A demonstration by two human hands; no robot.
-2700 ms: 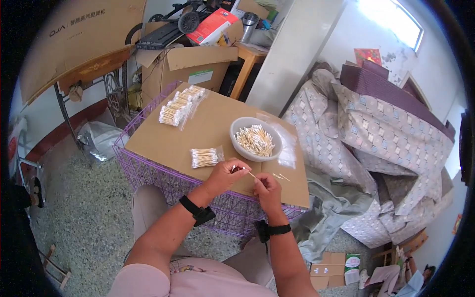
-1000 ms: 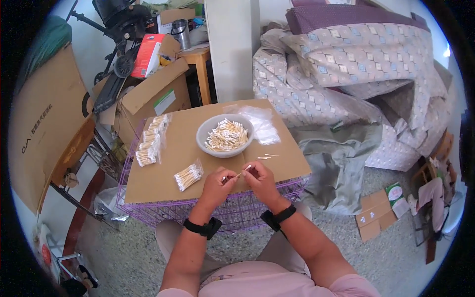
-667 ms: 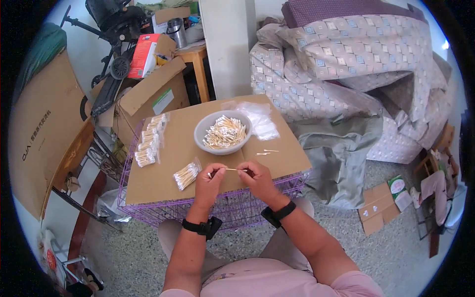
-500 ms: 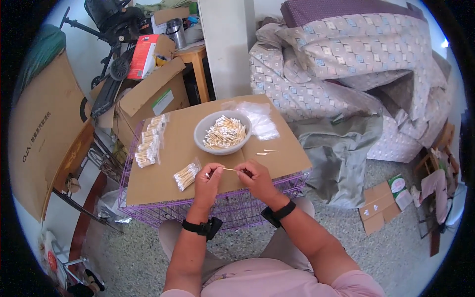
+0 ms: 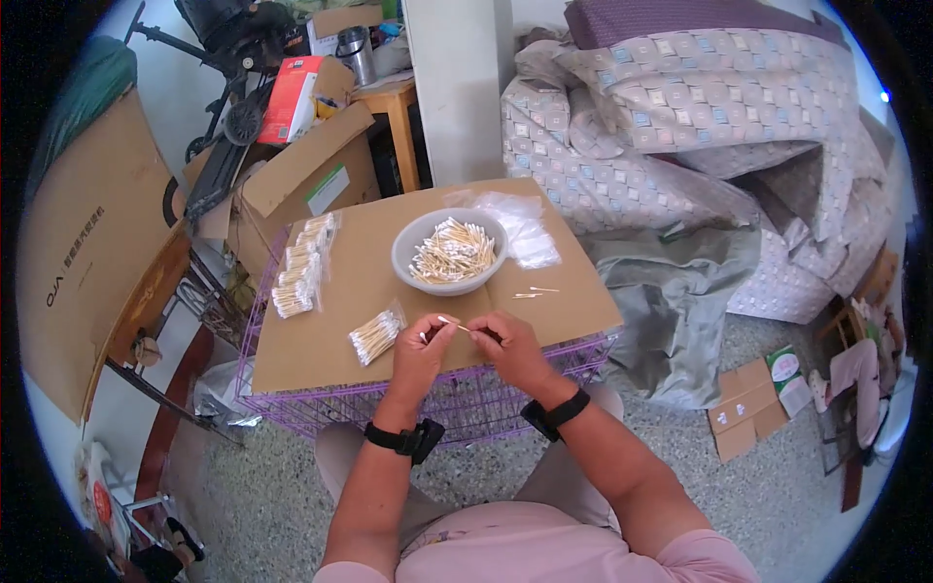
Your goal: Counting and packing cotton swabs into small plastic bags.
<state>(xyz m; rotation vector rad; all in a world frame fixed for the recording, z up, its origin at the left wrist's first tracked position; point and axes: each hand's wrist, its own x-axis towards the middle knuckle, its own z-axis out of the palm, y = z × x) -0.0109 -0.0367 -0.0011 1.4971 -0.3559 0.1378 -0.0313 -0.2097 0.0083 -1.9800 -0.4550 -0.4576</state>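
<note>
Between my hands, close above the near edge of the cardboard, is a thin cotton swab, tilted with one white tip upward at the left. My left hand pinches it near that tip; another white tip shows by its curled fingers. My right hand is closed at the swab's other end, fingers bent inward. Just left of my left hand lies a clear bag filled with swabs. Beyond my hands stands a grey bowl heaped with loose cotton swabs.
Several filled swab bags are lined up at the cardboard's left. Empty clear bags lie right of the bowl, with a few loose swabs nearer me. A purple wire cage supports the cardboard sheet. Covered bedding is piled behind.
My hands have drawn closer together. The swab between them has gone from nearly level to tilted, and its white tip now shows at my left thumb. The view has shifted slightly.
</note>
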